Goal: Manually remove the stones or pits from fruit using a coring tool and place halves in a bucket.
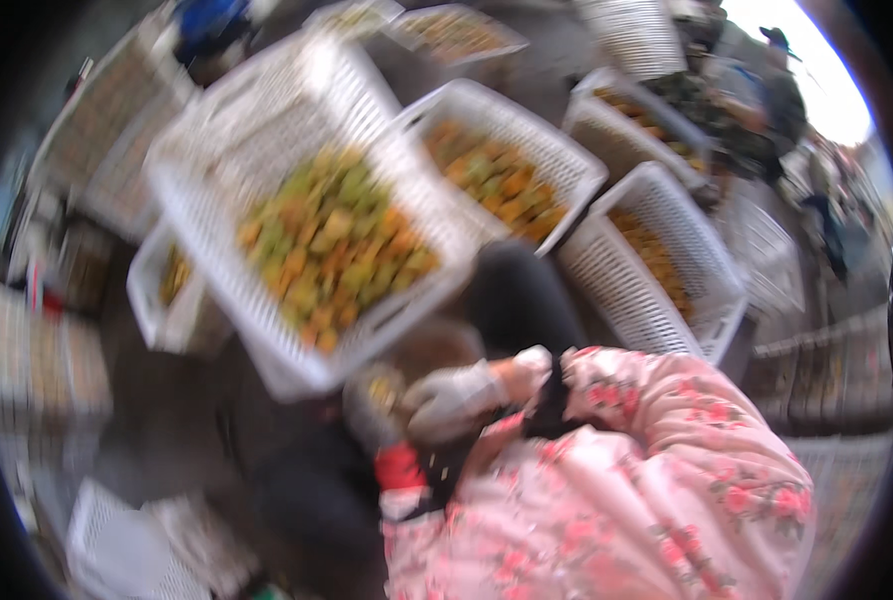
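My left hand [371,408], in a grey glove with a red cuff, is closed around a small yellowish piece [385,391], whose kind is too blurred to name. Close beside it, my right hand [453,402] in a whitish glove has its fingers bent toward that piece; whether they grip anything is smeared. Just beyond both hands stands a large white slatted crate [206,275], tilted toward me. Inside lies a heap of green, yellow and orange produce pieces [336,240]. A brownish rounded container [436,345] shows partly behind my right hand.
More white crates with orange produce stand ahead, one at the centre [581,170] and another to the right [711,290]. A smaller white crate [146,300] sits at left. Stacked crates [631,35] rise at the back. Other people [756,100] are at the far right.
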Available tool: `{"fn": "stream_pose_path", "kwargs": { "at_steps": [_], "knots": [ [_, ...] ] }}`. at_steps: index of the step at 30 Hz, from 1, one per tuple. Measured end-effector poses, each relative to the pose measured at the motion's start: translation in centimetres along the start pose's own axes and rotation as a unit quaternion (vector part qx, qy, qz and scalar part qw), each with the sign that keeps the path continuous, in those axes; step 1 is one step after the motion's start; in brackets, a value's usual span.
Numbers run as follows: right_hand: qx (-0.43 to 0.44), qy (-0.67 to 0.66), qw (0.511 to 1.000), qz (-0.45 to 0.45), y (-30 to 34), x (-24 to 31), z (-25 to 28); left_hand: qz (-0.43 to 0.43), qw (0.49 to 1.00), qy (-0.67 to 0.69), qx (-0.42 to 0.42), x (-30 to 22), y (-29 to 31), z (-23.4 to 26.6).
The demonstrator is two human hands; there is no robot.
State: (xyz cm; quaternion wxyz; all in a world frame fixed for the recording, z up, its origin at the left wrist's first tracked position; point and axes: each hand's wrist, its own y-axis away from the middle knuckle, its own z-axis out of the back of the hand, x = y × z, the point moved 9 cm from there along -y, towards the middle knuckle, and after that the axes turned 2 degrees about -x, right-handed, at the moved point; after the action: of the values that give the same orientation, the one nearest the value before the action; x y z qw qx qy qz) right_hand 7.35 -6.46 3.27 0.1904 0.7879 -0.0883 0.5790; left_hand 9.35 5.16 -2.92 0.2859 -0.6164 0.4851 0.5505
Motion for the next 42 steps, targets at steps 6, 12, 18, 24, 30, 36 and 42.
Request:
{"fn": "stream_pose_path", "kwargs": {
  "at_steps": [6,12,18,24,30,36,42],
  "knots": [
    [0.101,-0.358,0.925,-0.072,3.5,-0.2,-3.0,-0.046,0.996,0.021,0.067,-5.4,3.2,-6.3],
    [-0.066,-0.111,0.986,-0.108,3.5,-2.6,0.4,-0.202,0.96,-0.155,0.118,-7.3,3.6,-8.0],
    [-0.047,-0.178,0.981,-0.059,4.7,0.0,-1.4,0.007,0.991,0.131,0.014,-6.9,4.3,-7.6],
    [-0.204,0.431,0.879,-0.012,3.3,-1.4,3.0,-0.072,0.996,0.014,-0.05,-0.9,-2.0,1.7],
    [-0.286,0.488,0.824,-0.03,4.2,4.0,3.3,0.084,0.98,0.18,-0.022,0.2,-1.2,-0.4],
    [-0.319,0.381,0.868,-0.013,2.8,6.0,3.8,0.147,0.976,0.152,0.047,2.9,-0.5,-3.5],
    [-0.369,0.45,0.813,0.029,5.0,8.5,7.6,0.236,0.955,0.167,0.067,5.8,-0.1,-4.7]
  ]
}}
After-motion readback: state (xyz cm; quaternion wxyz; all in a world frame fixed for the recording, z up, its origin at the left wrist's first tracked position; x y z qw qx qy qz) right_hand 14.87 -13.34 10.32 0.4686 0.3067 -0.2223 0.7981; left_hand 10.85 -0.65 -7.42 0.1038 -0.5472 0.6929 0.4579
